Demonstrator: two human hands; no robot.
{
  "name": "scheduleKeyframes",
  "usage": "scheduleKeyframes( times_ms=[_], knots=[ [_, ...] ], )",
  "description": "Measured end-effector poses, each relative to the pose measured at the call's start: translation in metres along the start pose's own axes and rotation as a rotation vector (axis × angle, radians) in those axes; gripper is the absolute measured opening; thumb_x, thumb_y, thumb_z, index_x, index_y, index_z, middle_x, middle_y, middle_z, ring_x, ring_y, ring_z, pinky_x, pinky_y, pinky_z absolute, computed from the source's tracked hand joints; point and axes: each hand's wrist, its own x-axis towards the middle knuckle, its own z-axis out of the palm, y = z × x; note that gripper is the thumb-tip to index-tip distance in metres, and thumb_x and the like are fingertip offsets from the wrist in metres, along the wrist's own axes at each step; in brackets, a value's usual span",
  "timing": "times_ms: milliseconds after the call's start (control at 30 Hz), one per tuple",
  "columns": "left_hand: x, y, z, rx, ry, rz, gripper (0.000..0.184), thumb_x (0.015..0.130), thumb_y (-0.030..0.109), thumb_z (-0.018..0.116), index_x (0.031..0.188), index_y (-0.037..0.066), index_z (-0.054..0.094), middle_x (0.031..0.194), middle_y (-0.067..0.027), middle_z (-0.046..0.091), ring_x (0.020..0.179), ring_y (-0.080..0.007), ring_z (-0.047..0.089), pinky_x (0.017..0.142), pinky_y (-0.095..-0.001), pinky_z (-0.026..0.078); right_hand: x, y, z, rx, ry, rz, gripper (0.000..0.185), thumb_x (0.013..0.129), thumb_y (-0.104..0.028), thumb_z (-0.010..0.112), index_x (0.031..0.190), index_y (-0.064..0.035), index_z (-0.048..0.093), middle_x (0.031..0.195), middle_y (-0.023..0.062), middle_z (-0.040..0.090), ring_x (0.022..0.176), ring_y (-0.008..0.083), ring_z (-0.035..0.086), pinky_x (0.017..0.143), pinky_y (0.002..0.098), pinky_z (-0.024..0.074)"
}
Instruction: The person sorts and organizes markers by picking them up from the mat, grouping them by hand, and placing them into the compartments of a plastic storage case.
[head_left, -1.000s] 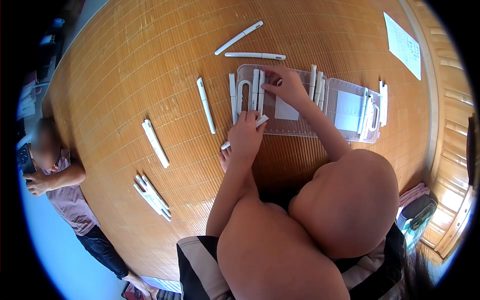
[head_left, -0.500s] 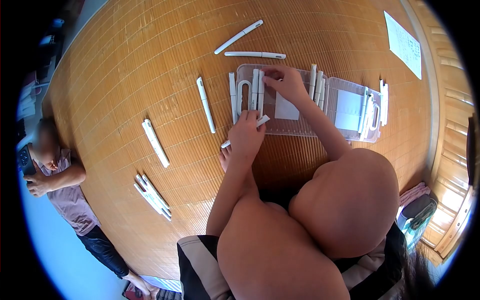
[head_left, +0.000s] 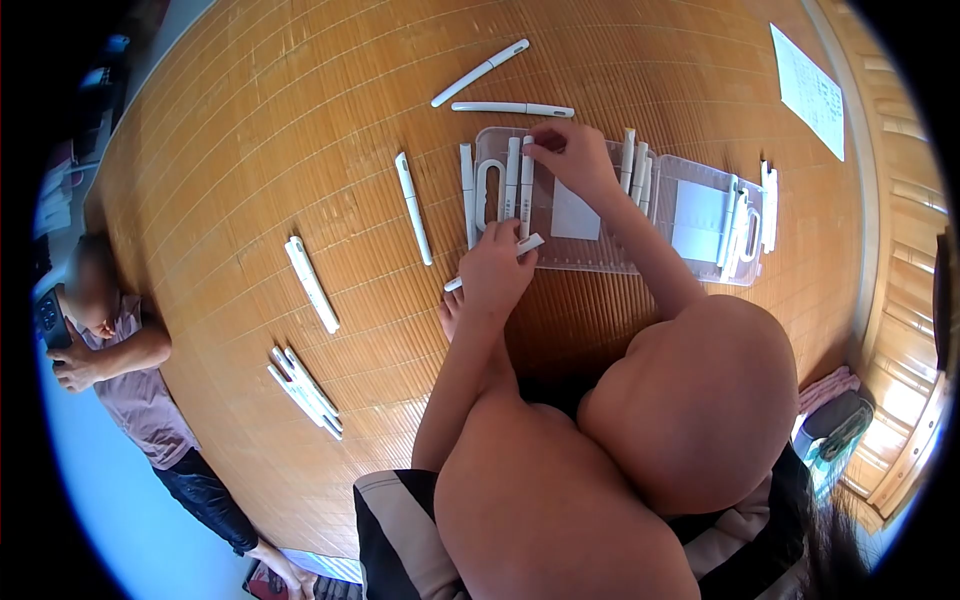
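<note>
My right hand (head_left: 578,160) is closed in a pinch at the top end of a white marker (head_left: 526,190), which lies over the clear plastic case (head_left: 615,255). Another white marker (head_left: 512,170) lies just left of it, alongside the case's white handle (head_left: 483,185). My left hand (head_left: 493,262) is curled around a white marker (head_left: 530,243) that pokes out on both sides of it. Its fingertips reach the lower ends of the markers on the case, and the palm side is hidden. One more marker (head_left: 466,185) lies at the case's left edge.
Several markers stand in the case near its hinge (head_left: 640,175). Loose white markers lie on the bamboo mat (head_left: 370,120), including one (head_left: 413,210) left of the case and a bunch (head_left: 305,393) farther left. A written sheet (head_left: 806,90) is at upper right. A person (head_left: 130,350) holds a phone at left.
The marker under my right hand has shifted slightly right, so a wider gap separates it from its neighbour. My left hand has barely moved and keeps its marker.
</note>
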Motion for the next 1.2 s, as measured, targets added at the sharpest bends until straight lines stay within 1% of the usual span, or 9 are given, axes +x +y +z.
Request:
scheduleKeyframes(
  times_ms=[300,433,600,833,900,933,1033,1100,1200],
  knots=[
    [-0.001,-0.003,0.002,-0.016,0.018,0.037,0.022,0.066,0.012,0.064,0.083,0.009,0.05,0.074,-0.0028,0.052,0.064,-0.021,0.055,0.052,-0.0303,0.044,0.0,0.003,0.004,-0.066,0.007,-0.035,0.023,0.066,-0.015,0.065,0.083,-0.001,0.061,0.073,0.0117,0.06,0.067,0.0208,0.059,0.062,0.0292,0.0466],
    [-0.001,-0.002,0.002,0.003,0.026,0.04,0.022,0.066,0.012,0.064,0.083,0.009,0.051,0.074,-0.0032,0.052,0.065,-0.0217,0.055,0.052,-0.0308,0.045,-0.002,0.002,0.002,-0.133,-0.012,-0.077,0.023,0.065,-0.014,0.065,0.084,-0.0022,0.062,0.074,0.0121,0.06,0.067,0.022,0.058,0.062,0.0296,0.0463],
    [-0.001,-0.001,0.002,0.019,0.018,0.023,0.022,0.066,0.012,0.064,0.083,0.008,0.051,0.076,-0.0043,0.053,0.066,-0.0231,0.056,0.054,-0.0322,0.045,-0.003,0.006,0.004,-0.05,-0.002,-0.091,0.023,0.064,-0.011,0.065,0.085,-0.0025,0.061,0.075,0.0117,0.058,0.067,0.0232,0.057,0.063,0.0304,0.0459],
    [-0.001,0.0,0.002,0.041,0.038,0.026,0.021,0.067,0.013,0.064,0.083,0.009,0.051,0.078,-0.005,0.053,0.066,-0.0247,0.055,0.054,-0.0322,0.045,-0.002,0.007,0.005,-0.127,-0.004,-0.118,0.022,0.064,-0.011,0.065,0.084,-0.0015,0.06,0.073,0.0117,0.058,0.066,0.023,0.057,0.062,0.0305,0.046],
    [-0.002,0.0,0.003,0.03,0.027,0.014,0.021,0.067,0.014,0.064,0.083,0.008,0.051,0.078,-0.0054,0.053,0.066,-0.0257,0.055,0.054,-0.0324,0.045,-0.003,0.002,0.003,-0.117,-0.046,-0.021,0.025,0.067,-0.009,0.064,0.09,-0.0003,0.058,0.078,0.0106,0.06,0.071,0.0186,0.058,0.066,0.0274,0.0468],
    [-0.002,0.0,0.004,0.03,0.029,0.015,0.021,0.067,0.014,0.064,0.083,0.008,0.051,0.078,-0.0054,0.053,0.066,-0.0257,0.055,0.054,-0.0324,0.045,-0.003,0.004,0.003,-0.118,-0.045,-0.023,0.025,0.067,-0.009,0.064,0.09,-0.0003,0.058,0.078,0.0106,0.06,0.071,0.0186,0.058,0.066,0.0274,0.0468],
    [-0.003,0.0,0.005,0.042,0.025,0.003,0.021,0.067,0.014,0.064,0.083,0.008,0.051,0.079,-0.0055,0.053,0.067,-0.0259,0.055,0.054,-0.0327,0.045,-0.002,0.011,0.008,-0.105,-0.045,-0.045,0.025,0.067,-0.009,0.065,0.089,0.0003,0.057,0.077,0.0101,0.06,0.071,0.0181,0.058,0.066,0.0274,0.047],
    [-0.003,0.001,0.004,0.058,0.042,0.005,0.021,0.067,0.014,0.064,0.083,0.008,0.051,0.079,-0.0051,0.054,0.068,-0.0255,0.056,0.055,-0.0327,0.045,-0.002,0.014,0.01,-0.085,0.022,-0.089,0.024,0.063,-0.011,0.067,0.081,-0.0008,0.056,0.071,0.0107,0.059,0.067,0.0227,0.058,0.062,0.0302,0.0467],
    [-0.001,-0.006,0.003,-0.058,0.034,0.035,0.021,0.067,0.015,0.064,0.085,0.008,0.054,0.081,-0.0066,0.055,0.068,-0.0264,0.056,0.056,-0.0323,0.045,-0.002,0.013,0.008,-0.011,0.041,-0.038,0.023,0.064,-0.011,0.067,0.082,-0.0009,0.056,0.073,0.0093,0.06,0.068,0.0203,0.059,0.063,0.029,0.047]
  ],
)
